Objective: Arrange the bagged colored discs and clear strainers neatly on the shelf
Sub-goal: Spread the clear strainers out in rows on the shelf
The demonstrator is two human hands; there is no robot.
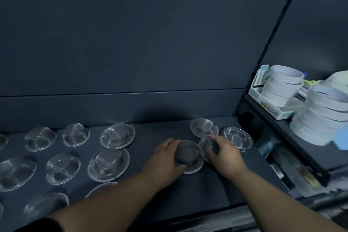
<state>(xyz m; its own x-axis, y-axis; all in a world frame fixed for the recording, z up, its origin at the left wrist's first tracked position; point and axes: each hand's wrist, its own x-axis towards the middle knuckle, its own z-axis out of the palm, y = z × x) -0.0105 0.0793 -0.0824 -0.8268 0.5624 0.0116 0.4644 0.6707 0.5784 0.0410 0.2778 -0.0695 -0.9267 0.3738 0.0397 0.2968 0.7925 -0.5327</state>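
Note:
Several clear domed strainers lie in rows on the dark shelf (150, 133), such as one strainer (117, 136) at the back and another (108, 165) in front of it. My left hand (165, 158) grips a strainer (189, 156) at the shelf's middle, fingers curled round its left rim. Just to its right, my right hand (224, 154) holds another clear strainer (207, 145) by its edge. Two more strainers (203, 128) (236, 138) lie behind my right hand. No colored discs are in view.
A dark back panel (131, 43) rises behind the shelf. On the neighbouring shelf to the right stand stacks of white tape rolls (280, 84) (323, 111) and a small box (271, 107). A black upright post (273, 43) divides the two bays.

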